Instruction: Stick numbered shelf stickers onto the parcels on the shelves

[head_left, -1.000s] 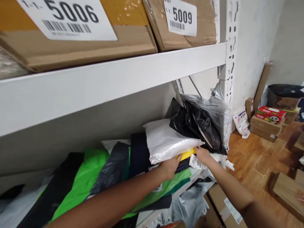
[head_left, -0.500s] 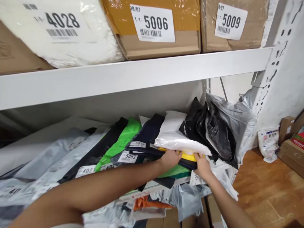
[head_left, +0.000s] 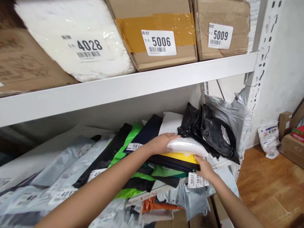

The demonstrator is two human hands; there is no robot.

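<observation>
the left hand [head_left: 163, 143] lies on top of the white package [head_left: 188, 147], its fingers extended over it and not closed around it. the right hand [head_left: 205, 169] is at the right corner of the yellow package [head_left: 182, 157], which lies under the white one; its fingers grip this corner, though i cannot tell if the dark package [head_left: 174, 163] below is also held. all these are on the shelf [head_left: 147, 194], beside the black package [head_left: 217, 135], with paper labels [head_left: 196, 180] near the right hand

Box 5006 [head_left: 156, 34] left of box 5009 [head_left: 222, 30], on upper shelf [head_left: 133, 84]; parcel pile [head_left: 182, 157] on lower shelf [head_left: 154, 191].
</observation>
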